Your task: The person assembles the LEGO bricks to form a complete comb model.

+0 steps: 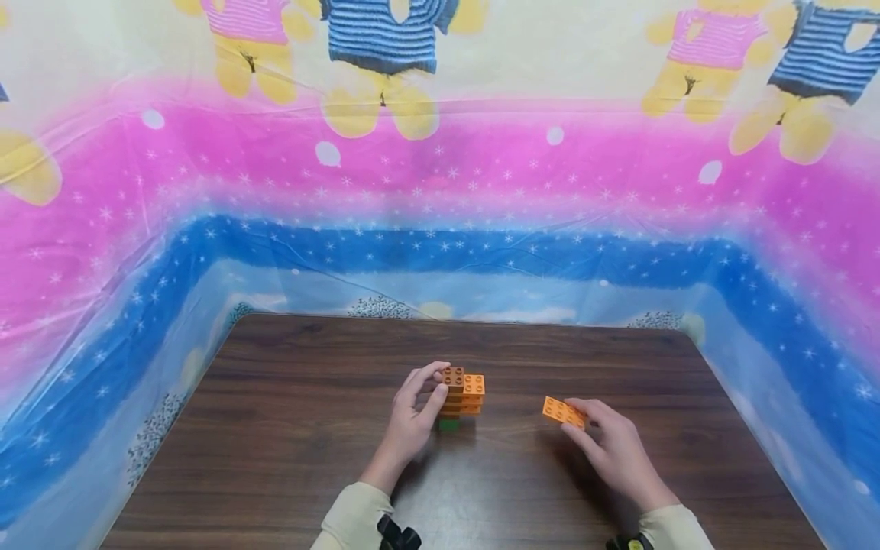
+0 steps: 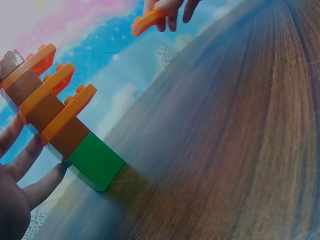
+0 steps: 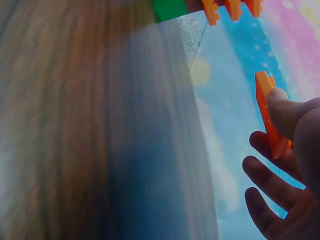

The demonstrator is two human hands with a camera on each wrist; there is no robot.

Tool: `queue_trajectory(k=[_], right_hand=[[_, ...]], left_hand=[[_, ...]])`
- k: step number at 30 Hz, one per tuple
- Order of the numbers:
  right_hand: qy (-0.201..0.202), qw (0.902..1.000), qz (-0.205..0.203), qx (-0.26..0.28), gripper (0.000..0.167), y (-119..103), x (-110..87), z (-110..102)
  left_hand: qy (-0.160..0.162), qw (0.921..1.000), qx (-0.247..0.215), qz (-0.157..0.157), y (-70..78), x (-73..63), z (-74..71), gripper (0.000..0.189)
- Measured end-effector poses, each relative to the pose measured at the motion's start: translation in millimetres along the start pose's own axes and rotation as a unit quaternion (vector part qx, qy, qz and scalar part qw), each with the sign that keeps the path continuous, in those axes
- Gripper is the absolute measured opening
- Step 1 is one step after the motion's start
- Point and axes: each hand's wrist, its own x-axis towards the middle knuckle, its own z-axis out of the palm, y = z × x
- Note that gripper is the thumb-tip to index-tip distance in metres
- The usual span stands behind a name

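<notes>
A tower of toy building bricks stands upright on the table, a green brick at its base. Above that, brown bricks alternate with flat orange bricks that jut out to one side, and a brown brick tops it. My left hand grips the tower from the left, thumb in front and fingers behind. Off to the right, my right hand pinches a loose flat orange brick between thumb and fingers, held above the table and apart from the tower.
Dark wood-grain table lies under both hands, its far edge beyond the tower. A printed cloth in pink, blue and cream hangs around the back and sides. Dark devices are strapped at both wrists over pale sleeves.
</notes>
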Motion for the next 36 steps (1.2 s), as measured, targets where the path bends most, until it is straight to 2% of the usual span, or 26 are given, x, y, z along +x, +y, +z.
queue_trajectory(k=[5,12,17,25,36], right_hand=[[-0.002,0.9992,0.004,0.040,0.035,-11,10.8,4],[0.025,0.9980,-0.034,0.048,0.035,-28,28.9,9],[0.037,0.9965,-0.040,0.064,0.037,-43,41.6,9],[0.032,0.9908,-0.062,0.116,0.036,-65,58.3,13],[0.003,0.9854,-0.084,0.148,0.036,-90,77.1,24]], left_hand=[[-0.003,1.0000,0.002,0.000,0.3,0.5,-0.1,0.034],[-0.009,1.0000,0.004,0.000,2.9,2.1,-0.8,0.035],[-0.008,1.0000,0.004,0.000,1.2,1.1,-1.0,0.034],[-0.004,1.0000,-0.001,0.004,1.8,0.0,-0.7,0.034],[0.001,1.0000,0.009,-0.002,1.0,-0.1,-0.5,0.034]])
